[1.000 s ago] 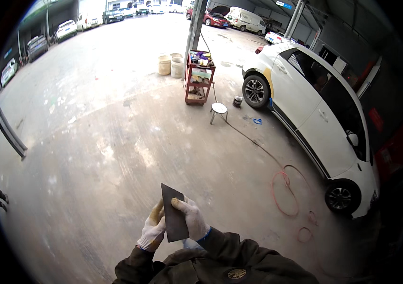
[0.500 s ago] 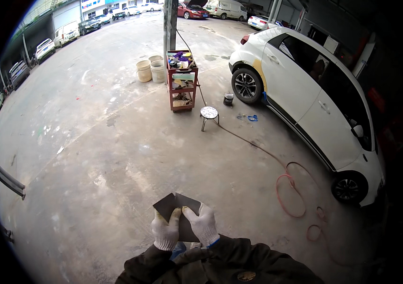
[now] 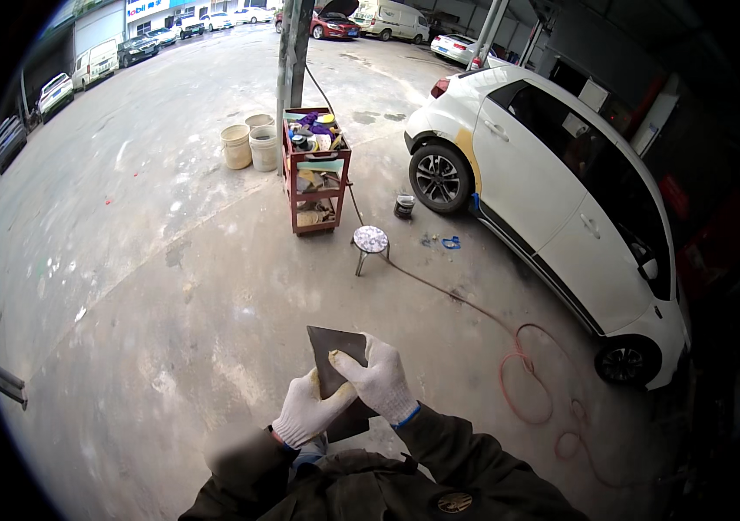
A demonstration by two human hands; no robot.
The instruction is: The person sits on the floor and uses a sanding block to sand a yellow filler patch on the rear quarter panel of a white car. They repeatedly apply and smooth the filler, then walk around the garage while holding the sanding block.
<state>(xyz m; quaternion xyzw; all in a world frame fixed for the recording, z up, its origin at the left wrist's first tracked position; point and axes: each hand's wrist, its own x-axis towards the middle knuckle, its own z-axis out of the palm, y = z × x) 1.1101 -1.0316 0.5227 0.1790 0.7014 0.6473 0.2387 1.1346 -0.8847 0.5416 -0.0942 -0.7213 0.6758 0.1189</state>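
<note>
A dark grey sheet of sandpaper is held upright in front of my body, with a lower piece of it showing beneath my hands. My right hand, in a white knit glove with a blue cuff edge, is closed on its right side, thumb pressed flat on the face. Lower down, my left hand, in a matching glove with yellowish fingertips, grips the left edge, its thumb lying across the sheet toward my right palm. The fingers behind the sheet are hidden.
A white car with a tan patch over its rear wheel stands at right. Ahead are a round stool, a loaded red cart, pale buckets and a dark can. A reddish hose coils across the concrete floor.
The sandpaper, spread in two flaps with a slit at the top before, now shows one upright flap. My right hand has risen and crossed inward. The view has shifted slightly.
</note>
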